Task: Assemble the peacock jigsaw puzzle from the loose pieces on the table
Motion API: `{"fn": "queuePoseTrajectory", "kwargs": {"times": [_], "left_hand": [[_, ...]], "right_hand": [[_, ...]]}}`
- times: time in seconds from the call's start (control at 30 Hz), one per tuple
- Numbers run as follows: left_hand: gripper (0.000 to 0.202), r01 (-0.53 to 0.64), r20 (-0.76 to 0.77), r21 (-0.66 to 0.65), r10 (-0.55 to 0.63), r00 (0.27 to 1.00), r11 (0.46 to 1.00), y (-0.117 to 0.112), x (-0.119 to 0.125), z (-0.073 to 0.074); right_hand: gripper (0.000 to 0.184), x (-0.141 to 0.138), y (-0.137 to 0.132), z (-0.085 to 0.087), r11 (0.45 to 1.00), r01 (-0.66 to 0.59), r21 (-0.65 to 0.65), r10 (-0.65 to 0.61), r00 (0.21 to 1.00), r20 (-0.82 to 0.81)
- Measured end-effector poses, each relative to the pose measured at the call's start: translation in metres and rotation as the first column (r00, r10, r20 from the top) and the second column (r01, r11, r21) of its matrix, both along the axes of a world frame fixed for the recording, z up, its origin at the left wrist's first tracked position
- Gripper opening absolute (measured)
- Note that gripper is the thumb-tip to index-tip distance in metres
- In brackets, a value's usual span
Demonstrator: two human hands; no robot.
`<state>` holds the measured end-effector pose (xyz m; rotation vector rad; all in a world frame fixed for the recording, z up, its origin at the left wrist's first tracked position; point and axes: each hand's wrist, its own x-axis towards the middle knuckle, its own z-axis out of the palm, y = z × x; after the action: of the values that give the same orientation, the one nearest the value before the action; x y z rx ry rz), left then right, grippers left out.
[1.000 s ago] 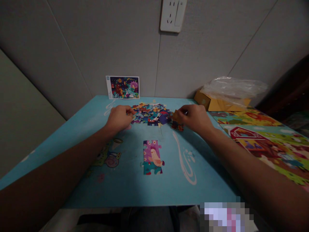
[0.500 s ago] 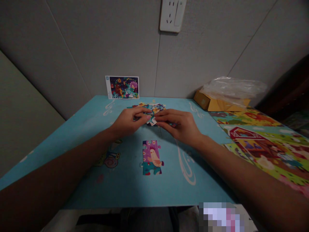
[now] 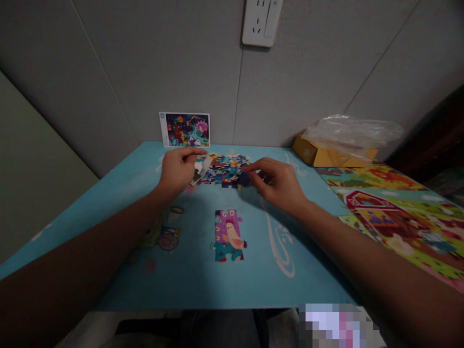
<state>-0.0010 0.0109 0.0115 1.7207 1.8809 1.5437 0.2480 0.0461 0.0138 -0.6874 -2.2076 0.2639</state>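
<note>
A heap of loose colourful puzzle pieces [image 3: 226, 170] lies at the far middle of the light blue table [image 3: 203, 270]. My left hand [image 3: 177, 171] is closed at the heap's left edge, pinching a pale puzzle piece [image 3: 202, 166] lifted off the heap. My right hand [image 3: 279, 183] is at the heap's right edge, its fingers pinched on a dark blue piece [image 3: 244, 178]. Nearer to me lie a few joined pieces [image 3: 228, 235] showing a purple and teal creature.
A reference picture card [image 3: 184, 129] leans against the grey wall behind the heap. A yellow box [image 3: 333, 155] under a clear plastic bag [image 3: 351, 129] stands at the back right. A colourful printed mat [image 3: 395, 208] covers the right side. A wall socket [image 3: 261, 21] is above.
My hands, which met over the middle of the heap half a second ago, have drawn apart. The left one went left with a pale piece; the right one shifted right.
</note>
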Motion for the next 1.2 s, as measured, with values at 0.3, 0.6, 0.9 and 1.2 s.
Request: {"fn": "queuePoseTrajectory", "kwargs": {"times": [0.3, 0.6, 0.9, 1.2], "left_hand": [[0.029, -0.284, -0.454, -0.379, 0.090, 0.886, 0.881, 0.020, -0.045, -0.017], [0.038, -0.220, -0.484, -0.309, 0.046, 0.874, 0.925, 0.016, -0.031, -0.011], [0.043, -0.008, -0.532, -0.392, -0.219, 0.818, 0.920, 0.015, -0.024, -0.010], [0.034, -0.024, -0.502, -0.251, -0.109, 0.858, 0.968, 0.012, -0.025, -0.009]], "right_hand": [[0.019, 0.000, 0.007, 0.000, 0.949, 0.300, -0.097, -0.269, 0.932, 0.245], [0.028, 0.007, 0.015, 0.000, 0.868, 0.470, -0.160, -0.399, 0.852, 0.339], [0.026, 0.001, 0.010, -0.002, 0.887, 0.443, -0.129, -0.370, 0.850, 0.375], [0.033, 0.014, 0.021, 0.007, 0.776, 0.620, -0.115, -0.576, 0.771, 0.271]]}}
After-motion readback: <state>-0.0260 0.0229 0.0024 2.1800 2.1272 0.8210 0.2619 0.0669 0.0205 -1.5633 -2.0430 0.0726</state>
